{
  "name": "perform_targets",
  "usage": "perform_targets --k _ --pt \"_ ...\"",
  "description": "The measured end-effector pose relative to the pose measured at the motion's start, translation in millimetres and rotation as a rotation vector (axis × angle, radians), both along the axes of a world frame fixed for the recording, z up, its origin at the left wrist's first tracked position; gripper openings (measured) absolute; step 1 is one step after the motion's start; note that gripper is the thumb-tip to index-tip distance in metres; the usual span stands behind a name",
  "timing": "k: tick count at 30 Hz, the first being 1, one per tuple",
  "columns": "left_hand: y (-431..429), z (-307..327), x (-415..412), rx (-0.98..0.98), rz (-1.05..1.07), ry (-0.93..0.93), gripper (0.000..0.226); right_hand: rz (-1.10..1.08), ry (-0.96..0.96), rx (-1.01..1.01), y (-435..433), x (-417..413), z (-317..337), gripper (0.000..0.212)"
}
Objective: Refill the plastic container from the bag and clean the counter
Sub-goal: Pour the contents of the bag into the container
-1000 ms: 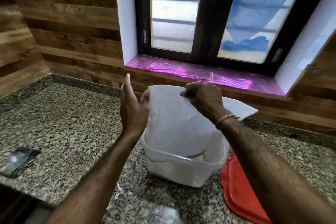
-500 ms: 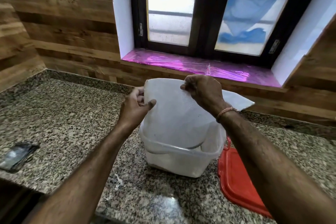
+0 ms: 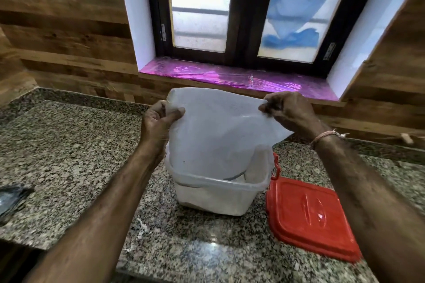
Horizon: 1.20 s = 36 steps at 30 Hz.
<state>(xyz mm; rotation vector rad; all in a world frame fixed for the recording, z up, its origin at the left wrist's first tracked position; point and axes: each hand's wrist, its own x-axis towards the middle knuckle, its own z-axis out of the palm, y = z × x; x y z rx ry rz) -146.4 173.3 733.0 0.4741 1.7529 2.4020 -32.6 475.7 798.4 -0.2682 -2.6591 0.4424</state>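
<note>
A clear plastic container [image 3: 220, 193] stands open on the granite counter [image 3: 69, 149], with a pale fill low inside it. A white bag [image 3: 213, 135] hangs upside down over it, its lower end inside the container's mouth. My left hand [image 3: 158, 122] pinches the bag's upper left corner. My right hand [image 3: 287, 110] grips the upper right edge, stretching the bag wide between both hands. A little white powder [image 3: 140, 225] lies spilled on the counter in front of the container.
The container's red lid [image 3: 310, 216] lies flat on the counter just right of it. A dark crumpled wrapper [image 3: 11, 197] sits at the far left edge. A window sill covered in pink film [image 3: 230, 76] runs behind, above the wooden back wall.
My left hand went from open beside the bag to gripping its left corner. My right hand slid right along the top edge, spreading the bag out.
</note>
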Motion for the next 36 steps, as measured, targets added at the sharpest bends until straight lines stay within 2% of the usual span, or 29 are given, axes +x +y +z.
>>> perform_targets --k 2,4,6,7,9,11,14,16,18,19,21,22,24,25,27,29,31,33,34,36 --pt "-1 2 -5 -0.006 0.029 0.024 0.021 0.011 0.023 -0.032 -1 1 1 0.016" --pt "-1 1 -8 -0.003 0.042 0.055 0.023 0.018 0.042 -0.062 -1 3 1 0.036" --pt "1 -1 -9 0.026 0.060 0.044 0.025 0.000 0.030 -0.124 4 7 1 0.037" --pt "2 -1 -8 0.051 0.072 0.023 0.027 -0.015 -0.001 -0.190 11 9 -1 0.034" --pt "5 -2 -7 0.078 0.080 0.002 0.030 0.003 -0.025 -0.436 26 18 -8 0.051" --pt "5 -2 -8 0.088 0.062 -0.008 0.030 0.002 0.047 -0.652 39 24 -17 0.064" --pt "6 -2 -11 0.078 -0.032 0.008 0.019 0.036 0.205 -0.844 40 24 -21 0.044" --pt "7 0 -10 0.062 -0.088 0.009 0.021 0.026 0.342 -1.026 42 22 -24 0.031" --pt "8 2 -10 0.092 -0.068 -0.031 0.016 0.068 0.351 -1.237 41 21 -35 0.038" --pt "9 3 -10 0.115 -0.054 -0.049 0.016 0.083 0.280 -1.285 37 20 -47 0.043" --pt "11 2 -10 0.142 -0.048 -0.059 0.018 0.051 0.117 -1.277 24 21 -78 0.044" --pt "13 2 -9 0.149 -0.042 -0.052 0.019 0.017 0.098 -1.258 19 20 -90 0.034" --pt "14 1 -9 0.149 -0.013 -0.022 0.019 -0.053 0.161 -1.211 14 18 -101 0.015" --pt "15 2 -10 0.151 0.008 -0.010 0.027 -0.076 0.205 -1.190 17 14 -100 0.014" --pt "16 5 -12 0.165 0.056 -0.004 0.039 -0.083 0.303 -1.168 23 7 -87 0.015" --pt "17 8 -16 0.186 0.094 -0.014 0.032 -0.038 0.399 -1.152 27 2 -71 0.017" --pt "15 10 -20 0.213 0.096 -0.044 0.018 0.058 0.321 -1.172 24 1 -69 0.024" --pt "12 10 -23 0.224 0.089 -0.069 0.016 0.093 0.116 -1.099 16 3 -87 0.032" --pt "10 10 -26 0.224 0.081 -0.071 0.019 0.053 0.085 -1.059 13 3 -100 0.030" --pt "7 8 -28 0.202 0.040 -0.059 0.031 -0.030 0.181 -1.089 9 3 -111 0.022"
